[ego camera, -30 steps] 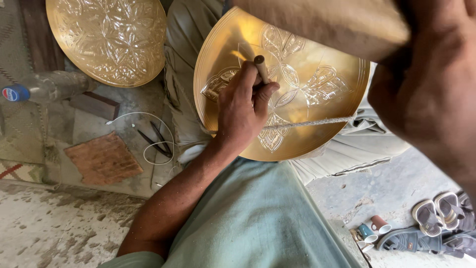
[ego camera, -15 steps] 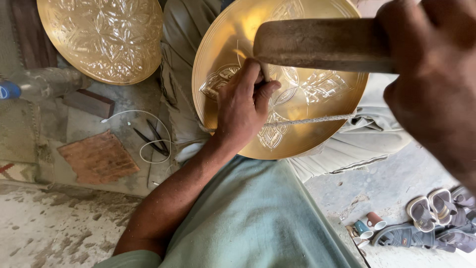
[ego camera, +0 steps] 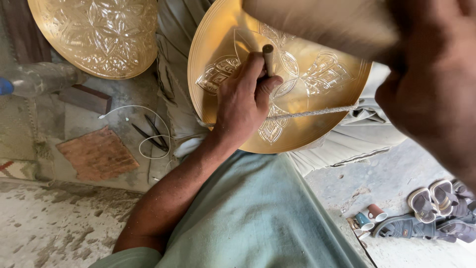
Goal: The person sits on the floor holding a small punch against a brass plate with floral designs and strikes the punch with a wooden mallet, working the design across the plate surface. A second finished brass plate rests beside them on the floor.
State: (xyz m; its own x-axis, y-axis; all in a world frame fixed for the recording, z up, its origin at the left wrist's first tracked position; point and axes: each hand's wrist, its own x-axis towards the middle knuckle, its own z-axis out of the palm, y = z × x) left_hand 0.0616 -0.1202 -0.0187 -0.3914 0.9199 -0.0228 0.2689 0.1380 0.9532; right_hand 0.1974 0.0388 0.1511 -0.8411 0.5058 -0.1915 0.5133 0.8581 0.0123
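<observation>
Left hand (ego camera: 245,101) closed around a punch (ego camera: 268,57) standing on the brass plate (ego camera: 317,84). Right hand (ego camera: 434,84), at three o'clock, grips a wooden mallet (ego camera: 317,22). Second plate (ego camera: 96,34) lies at ten o'clock.

Left hand (ego camera: 245,101) pinches a slim dark metal punch (ego camera: 268,57) upright on the round engraved brass tray (ego camera: 218,49); right hand (ego camera: 434,84) grips a blurred wooden mallet (ego camera: 317,22) above.

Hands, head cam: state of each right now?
Left hand: closed around a chisel, its tip on the brass plate.
Right hand: closed on a wooden mallet, raised near the camera.
</observation>
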